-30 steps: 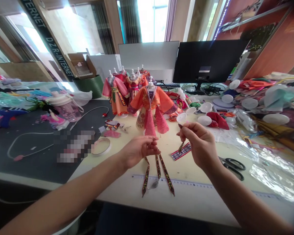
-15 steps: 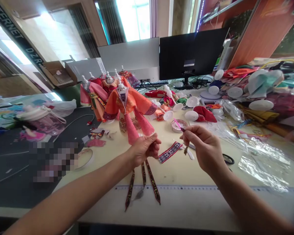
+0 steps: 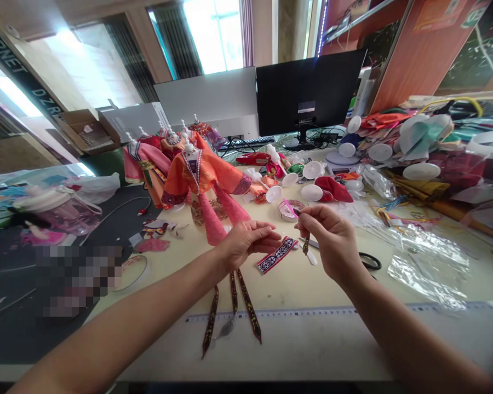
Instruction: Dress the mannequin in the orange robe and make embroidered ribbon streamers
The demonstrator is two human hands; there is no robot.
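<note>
The right hand [image 3: 332,235] was clamped between thumb and forefinger on a narrow, dark, patterned fabric strip [image 3: 306,244], whose lower part hung free above the table [image 3: 332,290]. The left hand [image 3: 248,241] was held opposite, well apart from the right, its fingers loosely curled with nothing visible between them; whether they gripped something thin could not be told.

Three long, dark, floral strips with pointed lower ends [image 3: 249,309] extended below the left hand and across the clear plastic ruler [image 3: 271,313]; their upper ends were hidden. A red-edged, navy and white patterned ribbon [image 3: 277,255] lay between the hands. Just beyond the right fingertips was a round, shallow dish [image 3: 288,219] beside a slim pink item [image 3: 288,207]; contact between that item and the fingers could not be confirmed.

In judgement, sound handling called for a light pinch near the strip's end, since a hard squeeze could crease it. The hanging part was best kept straight, untwisted and away from the dish. The left fingers were well placed to steady it, provided the sleeve of the orange doll robe [image 3: 209,172] was not brushed.
</note>
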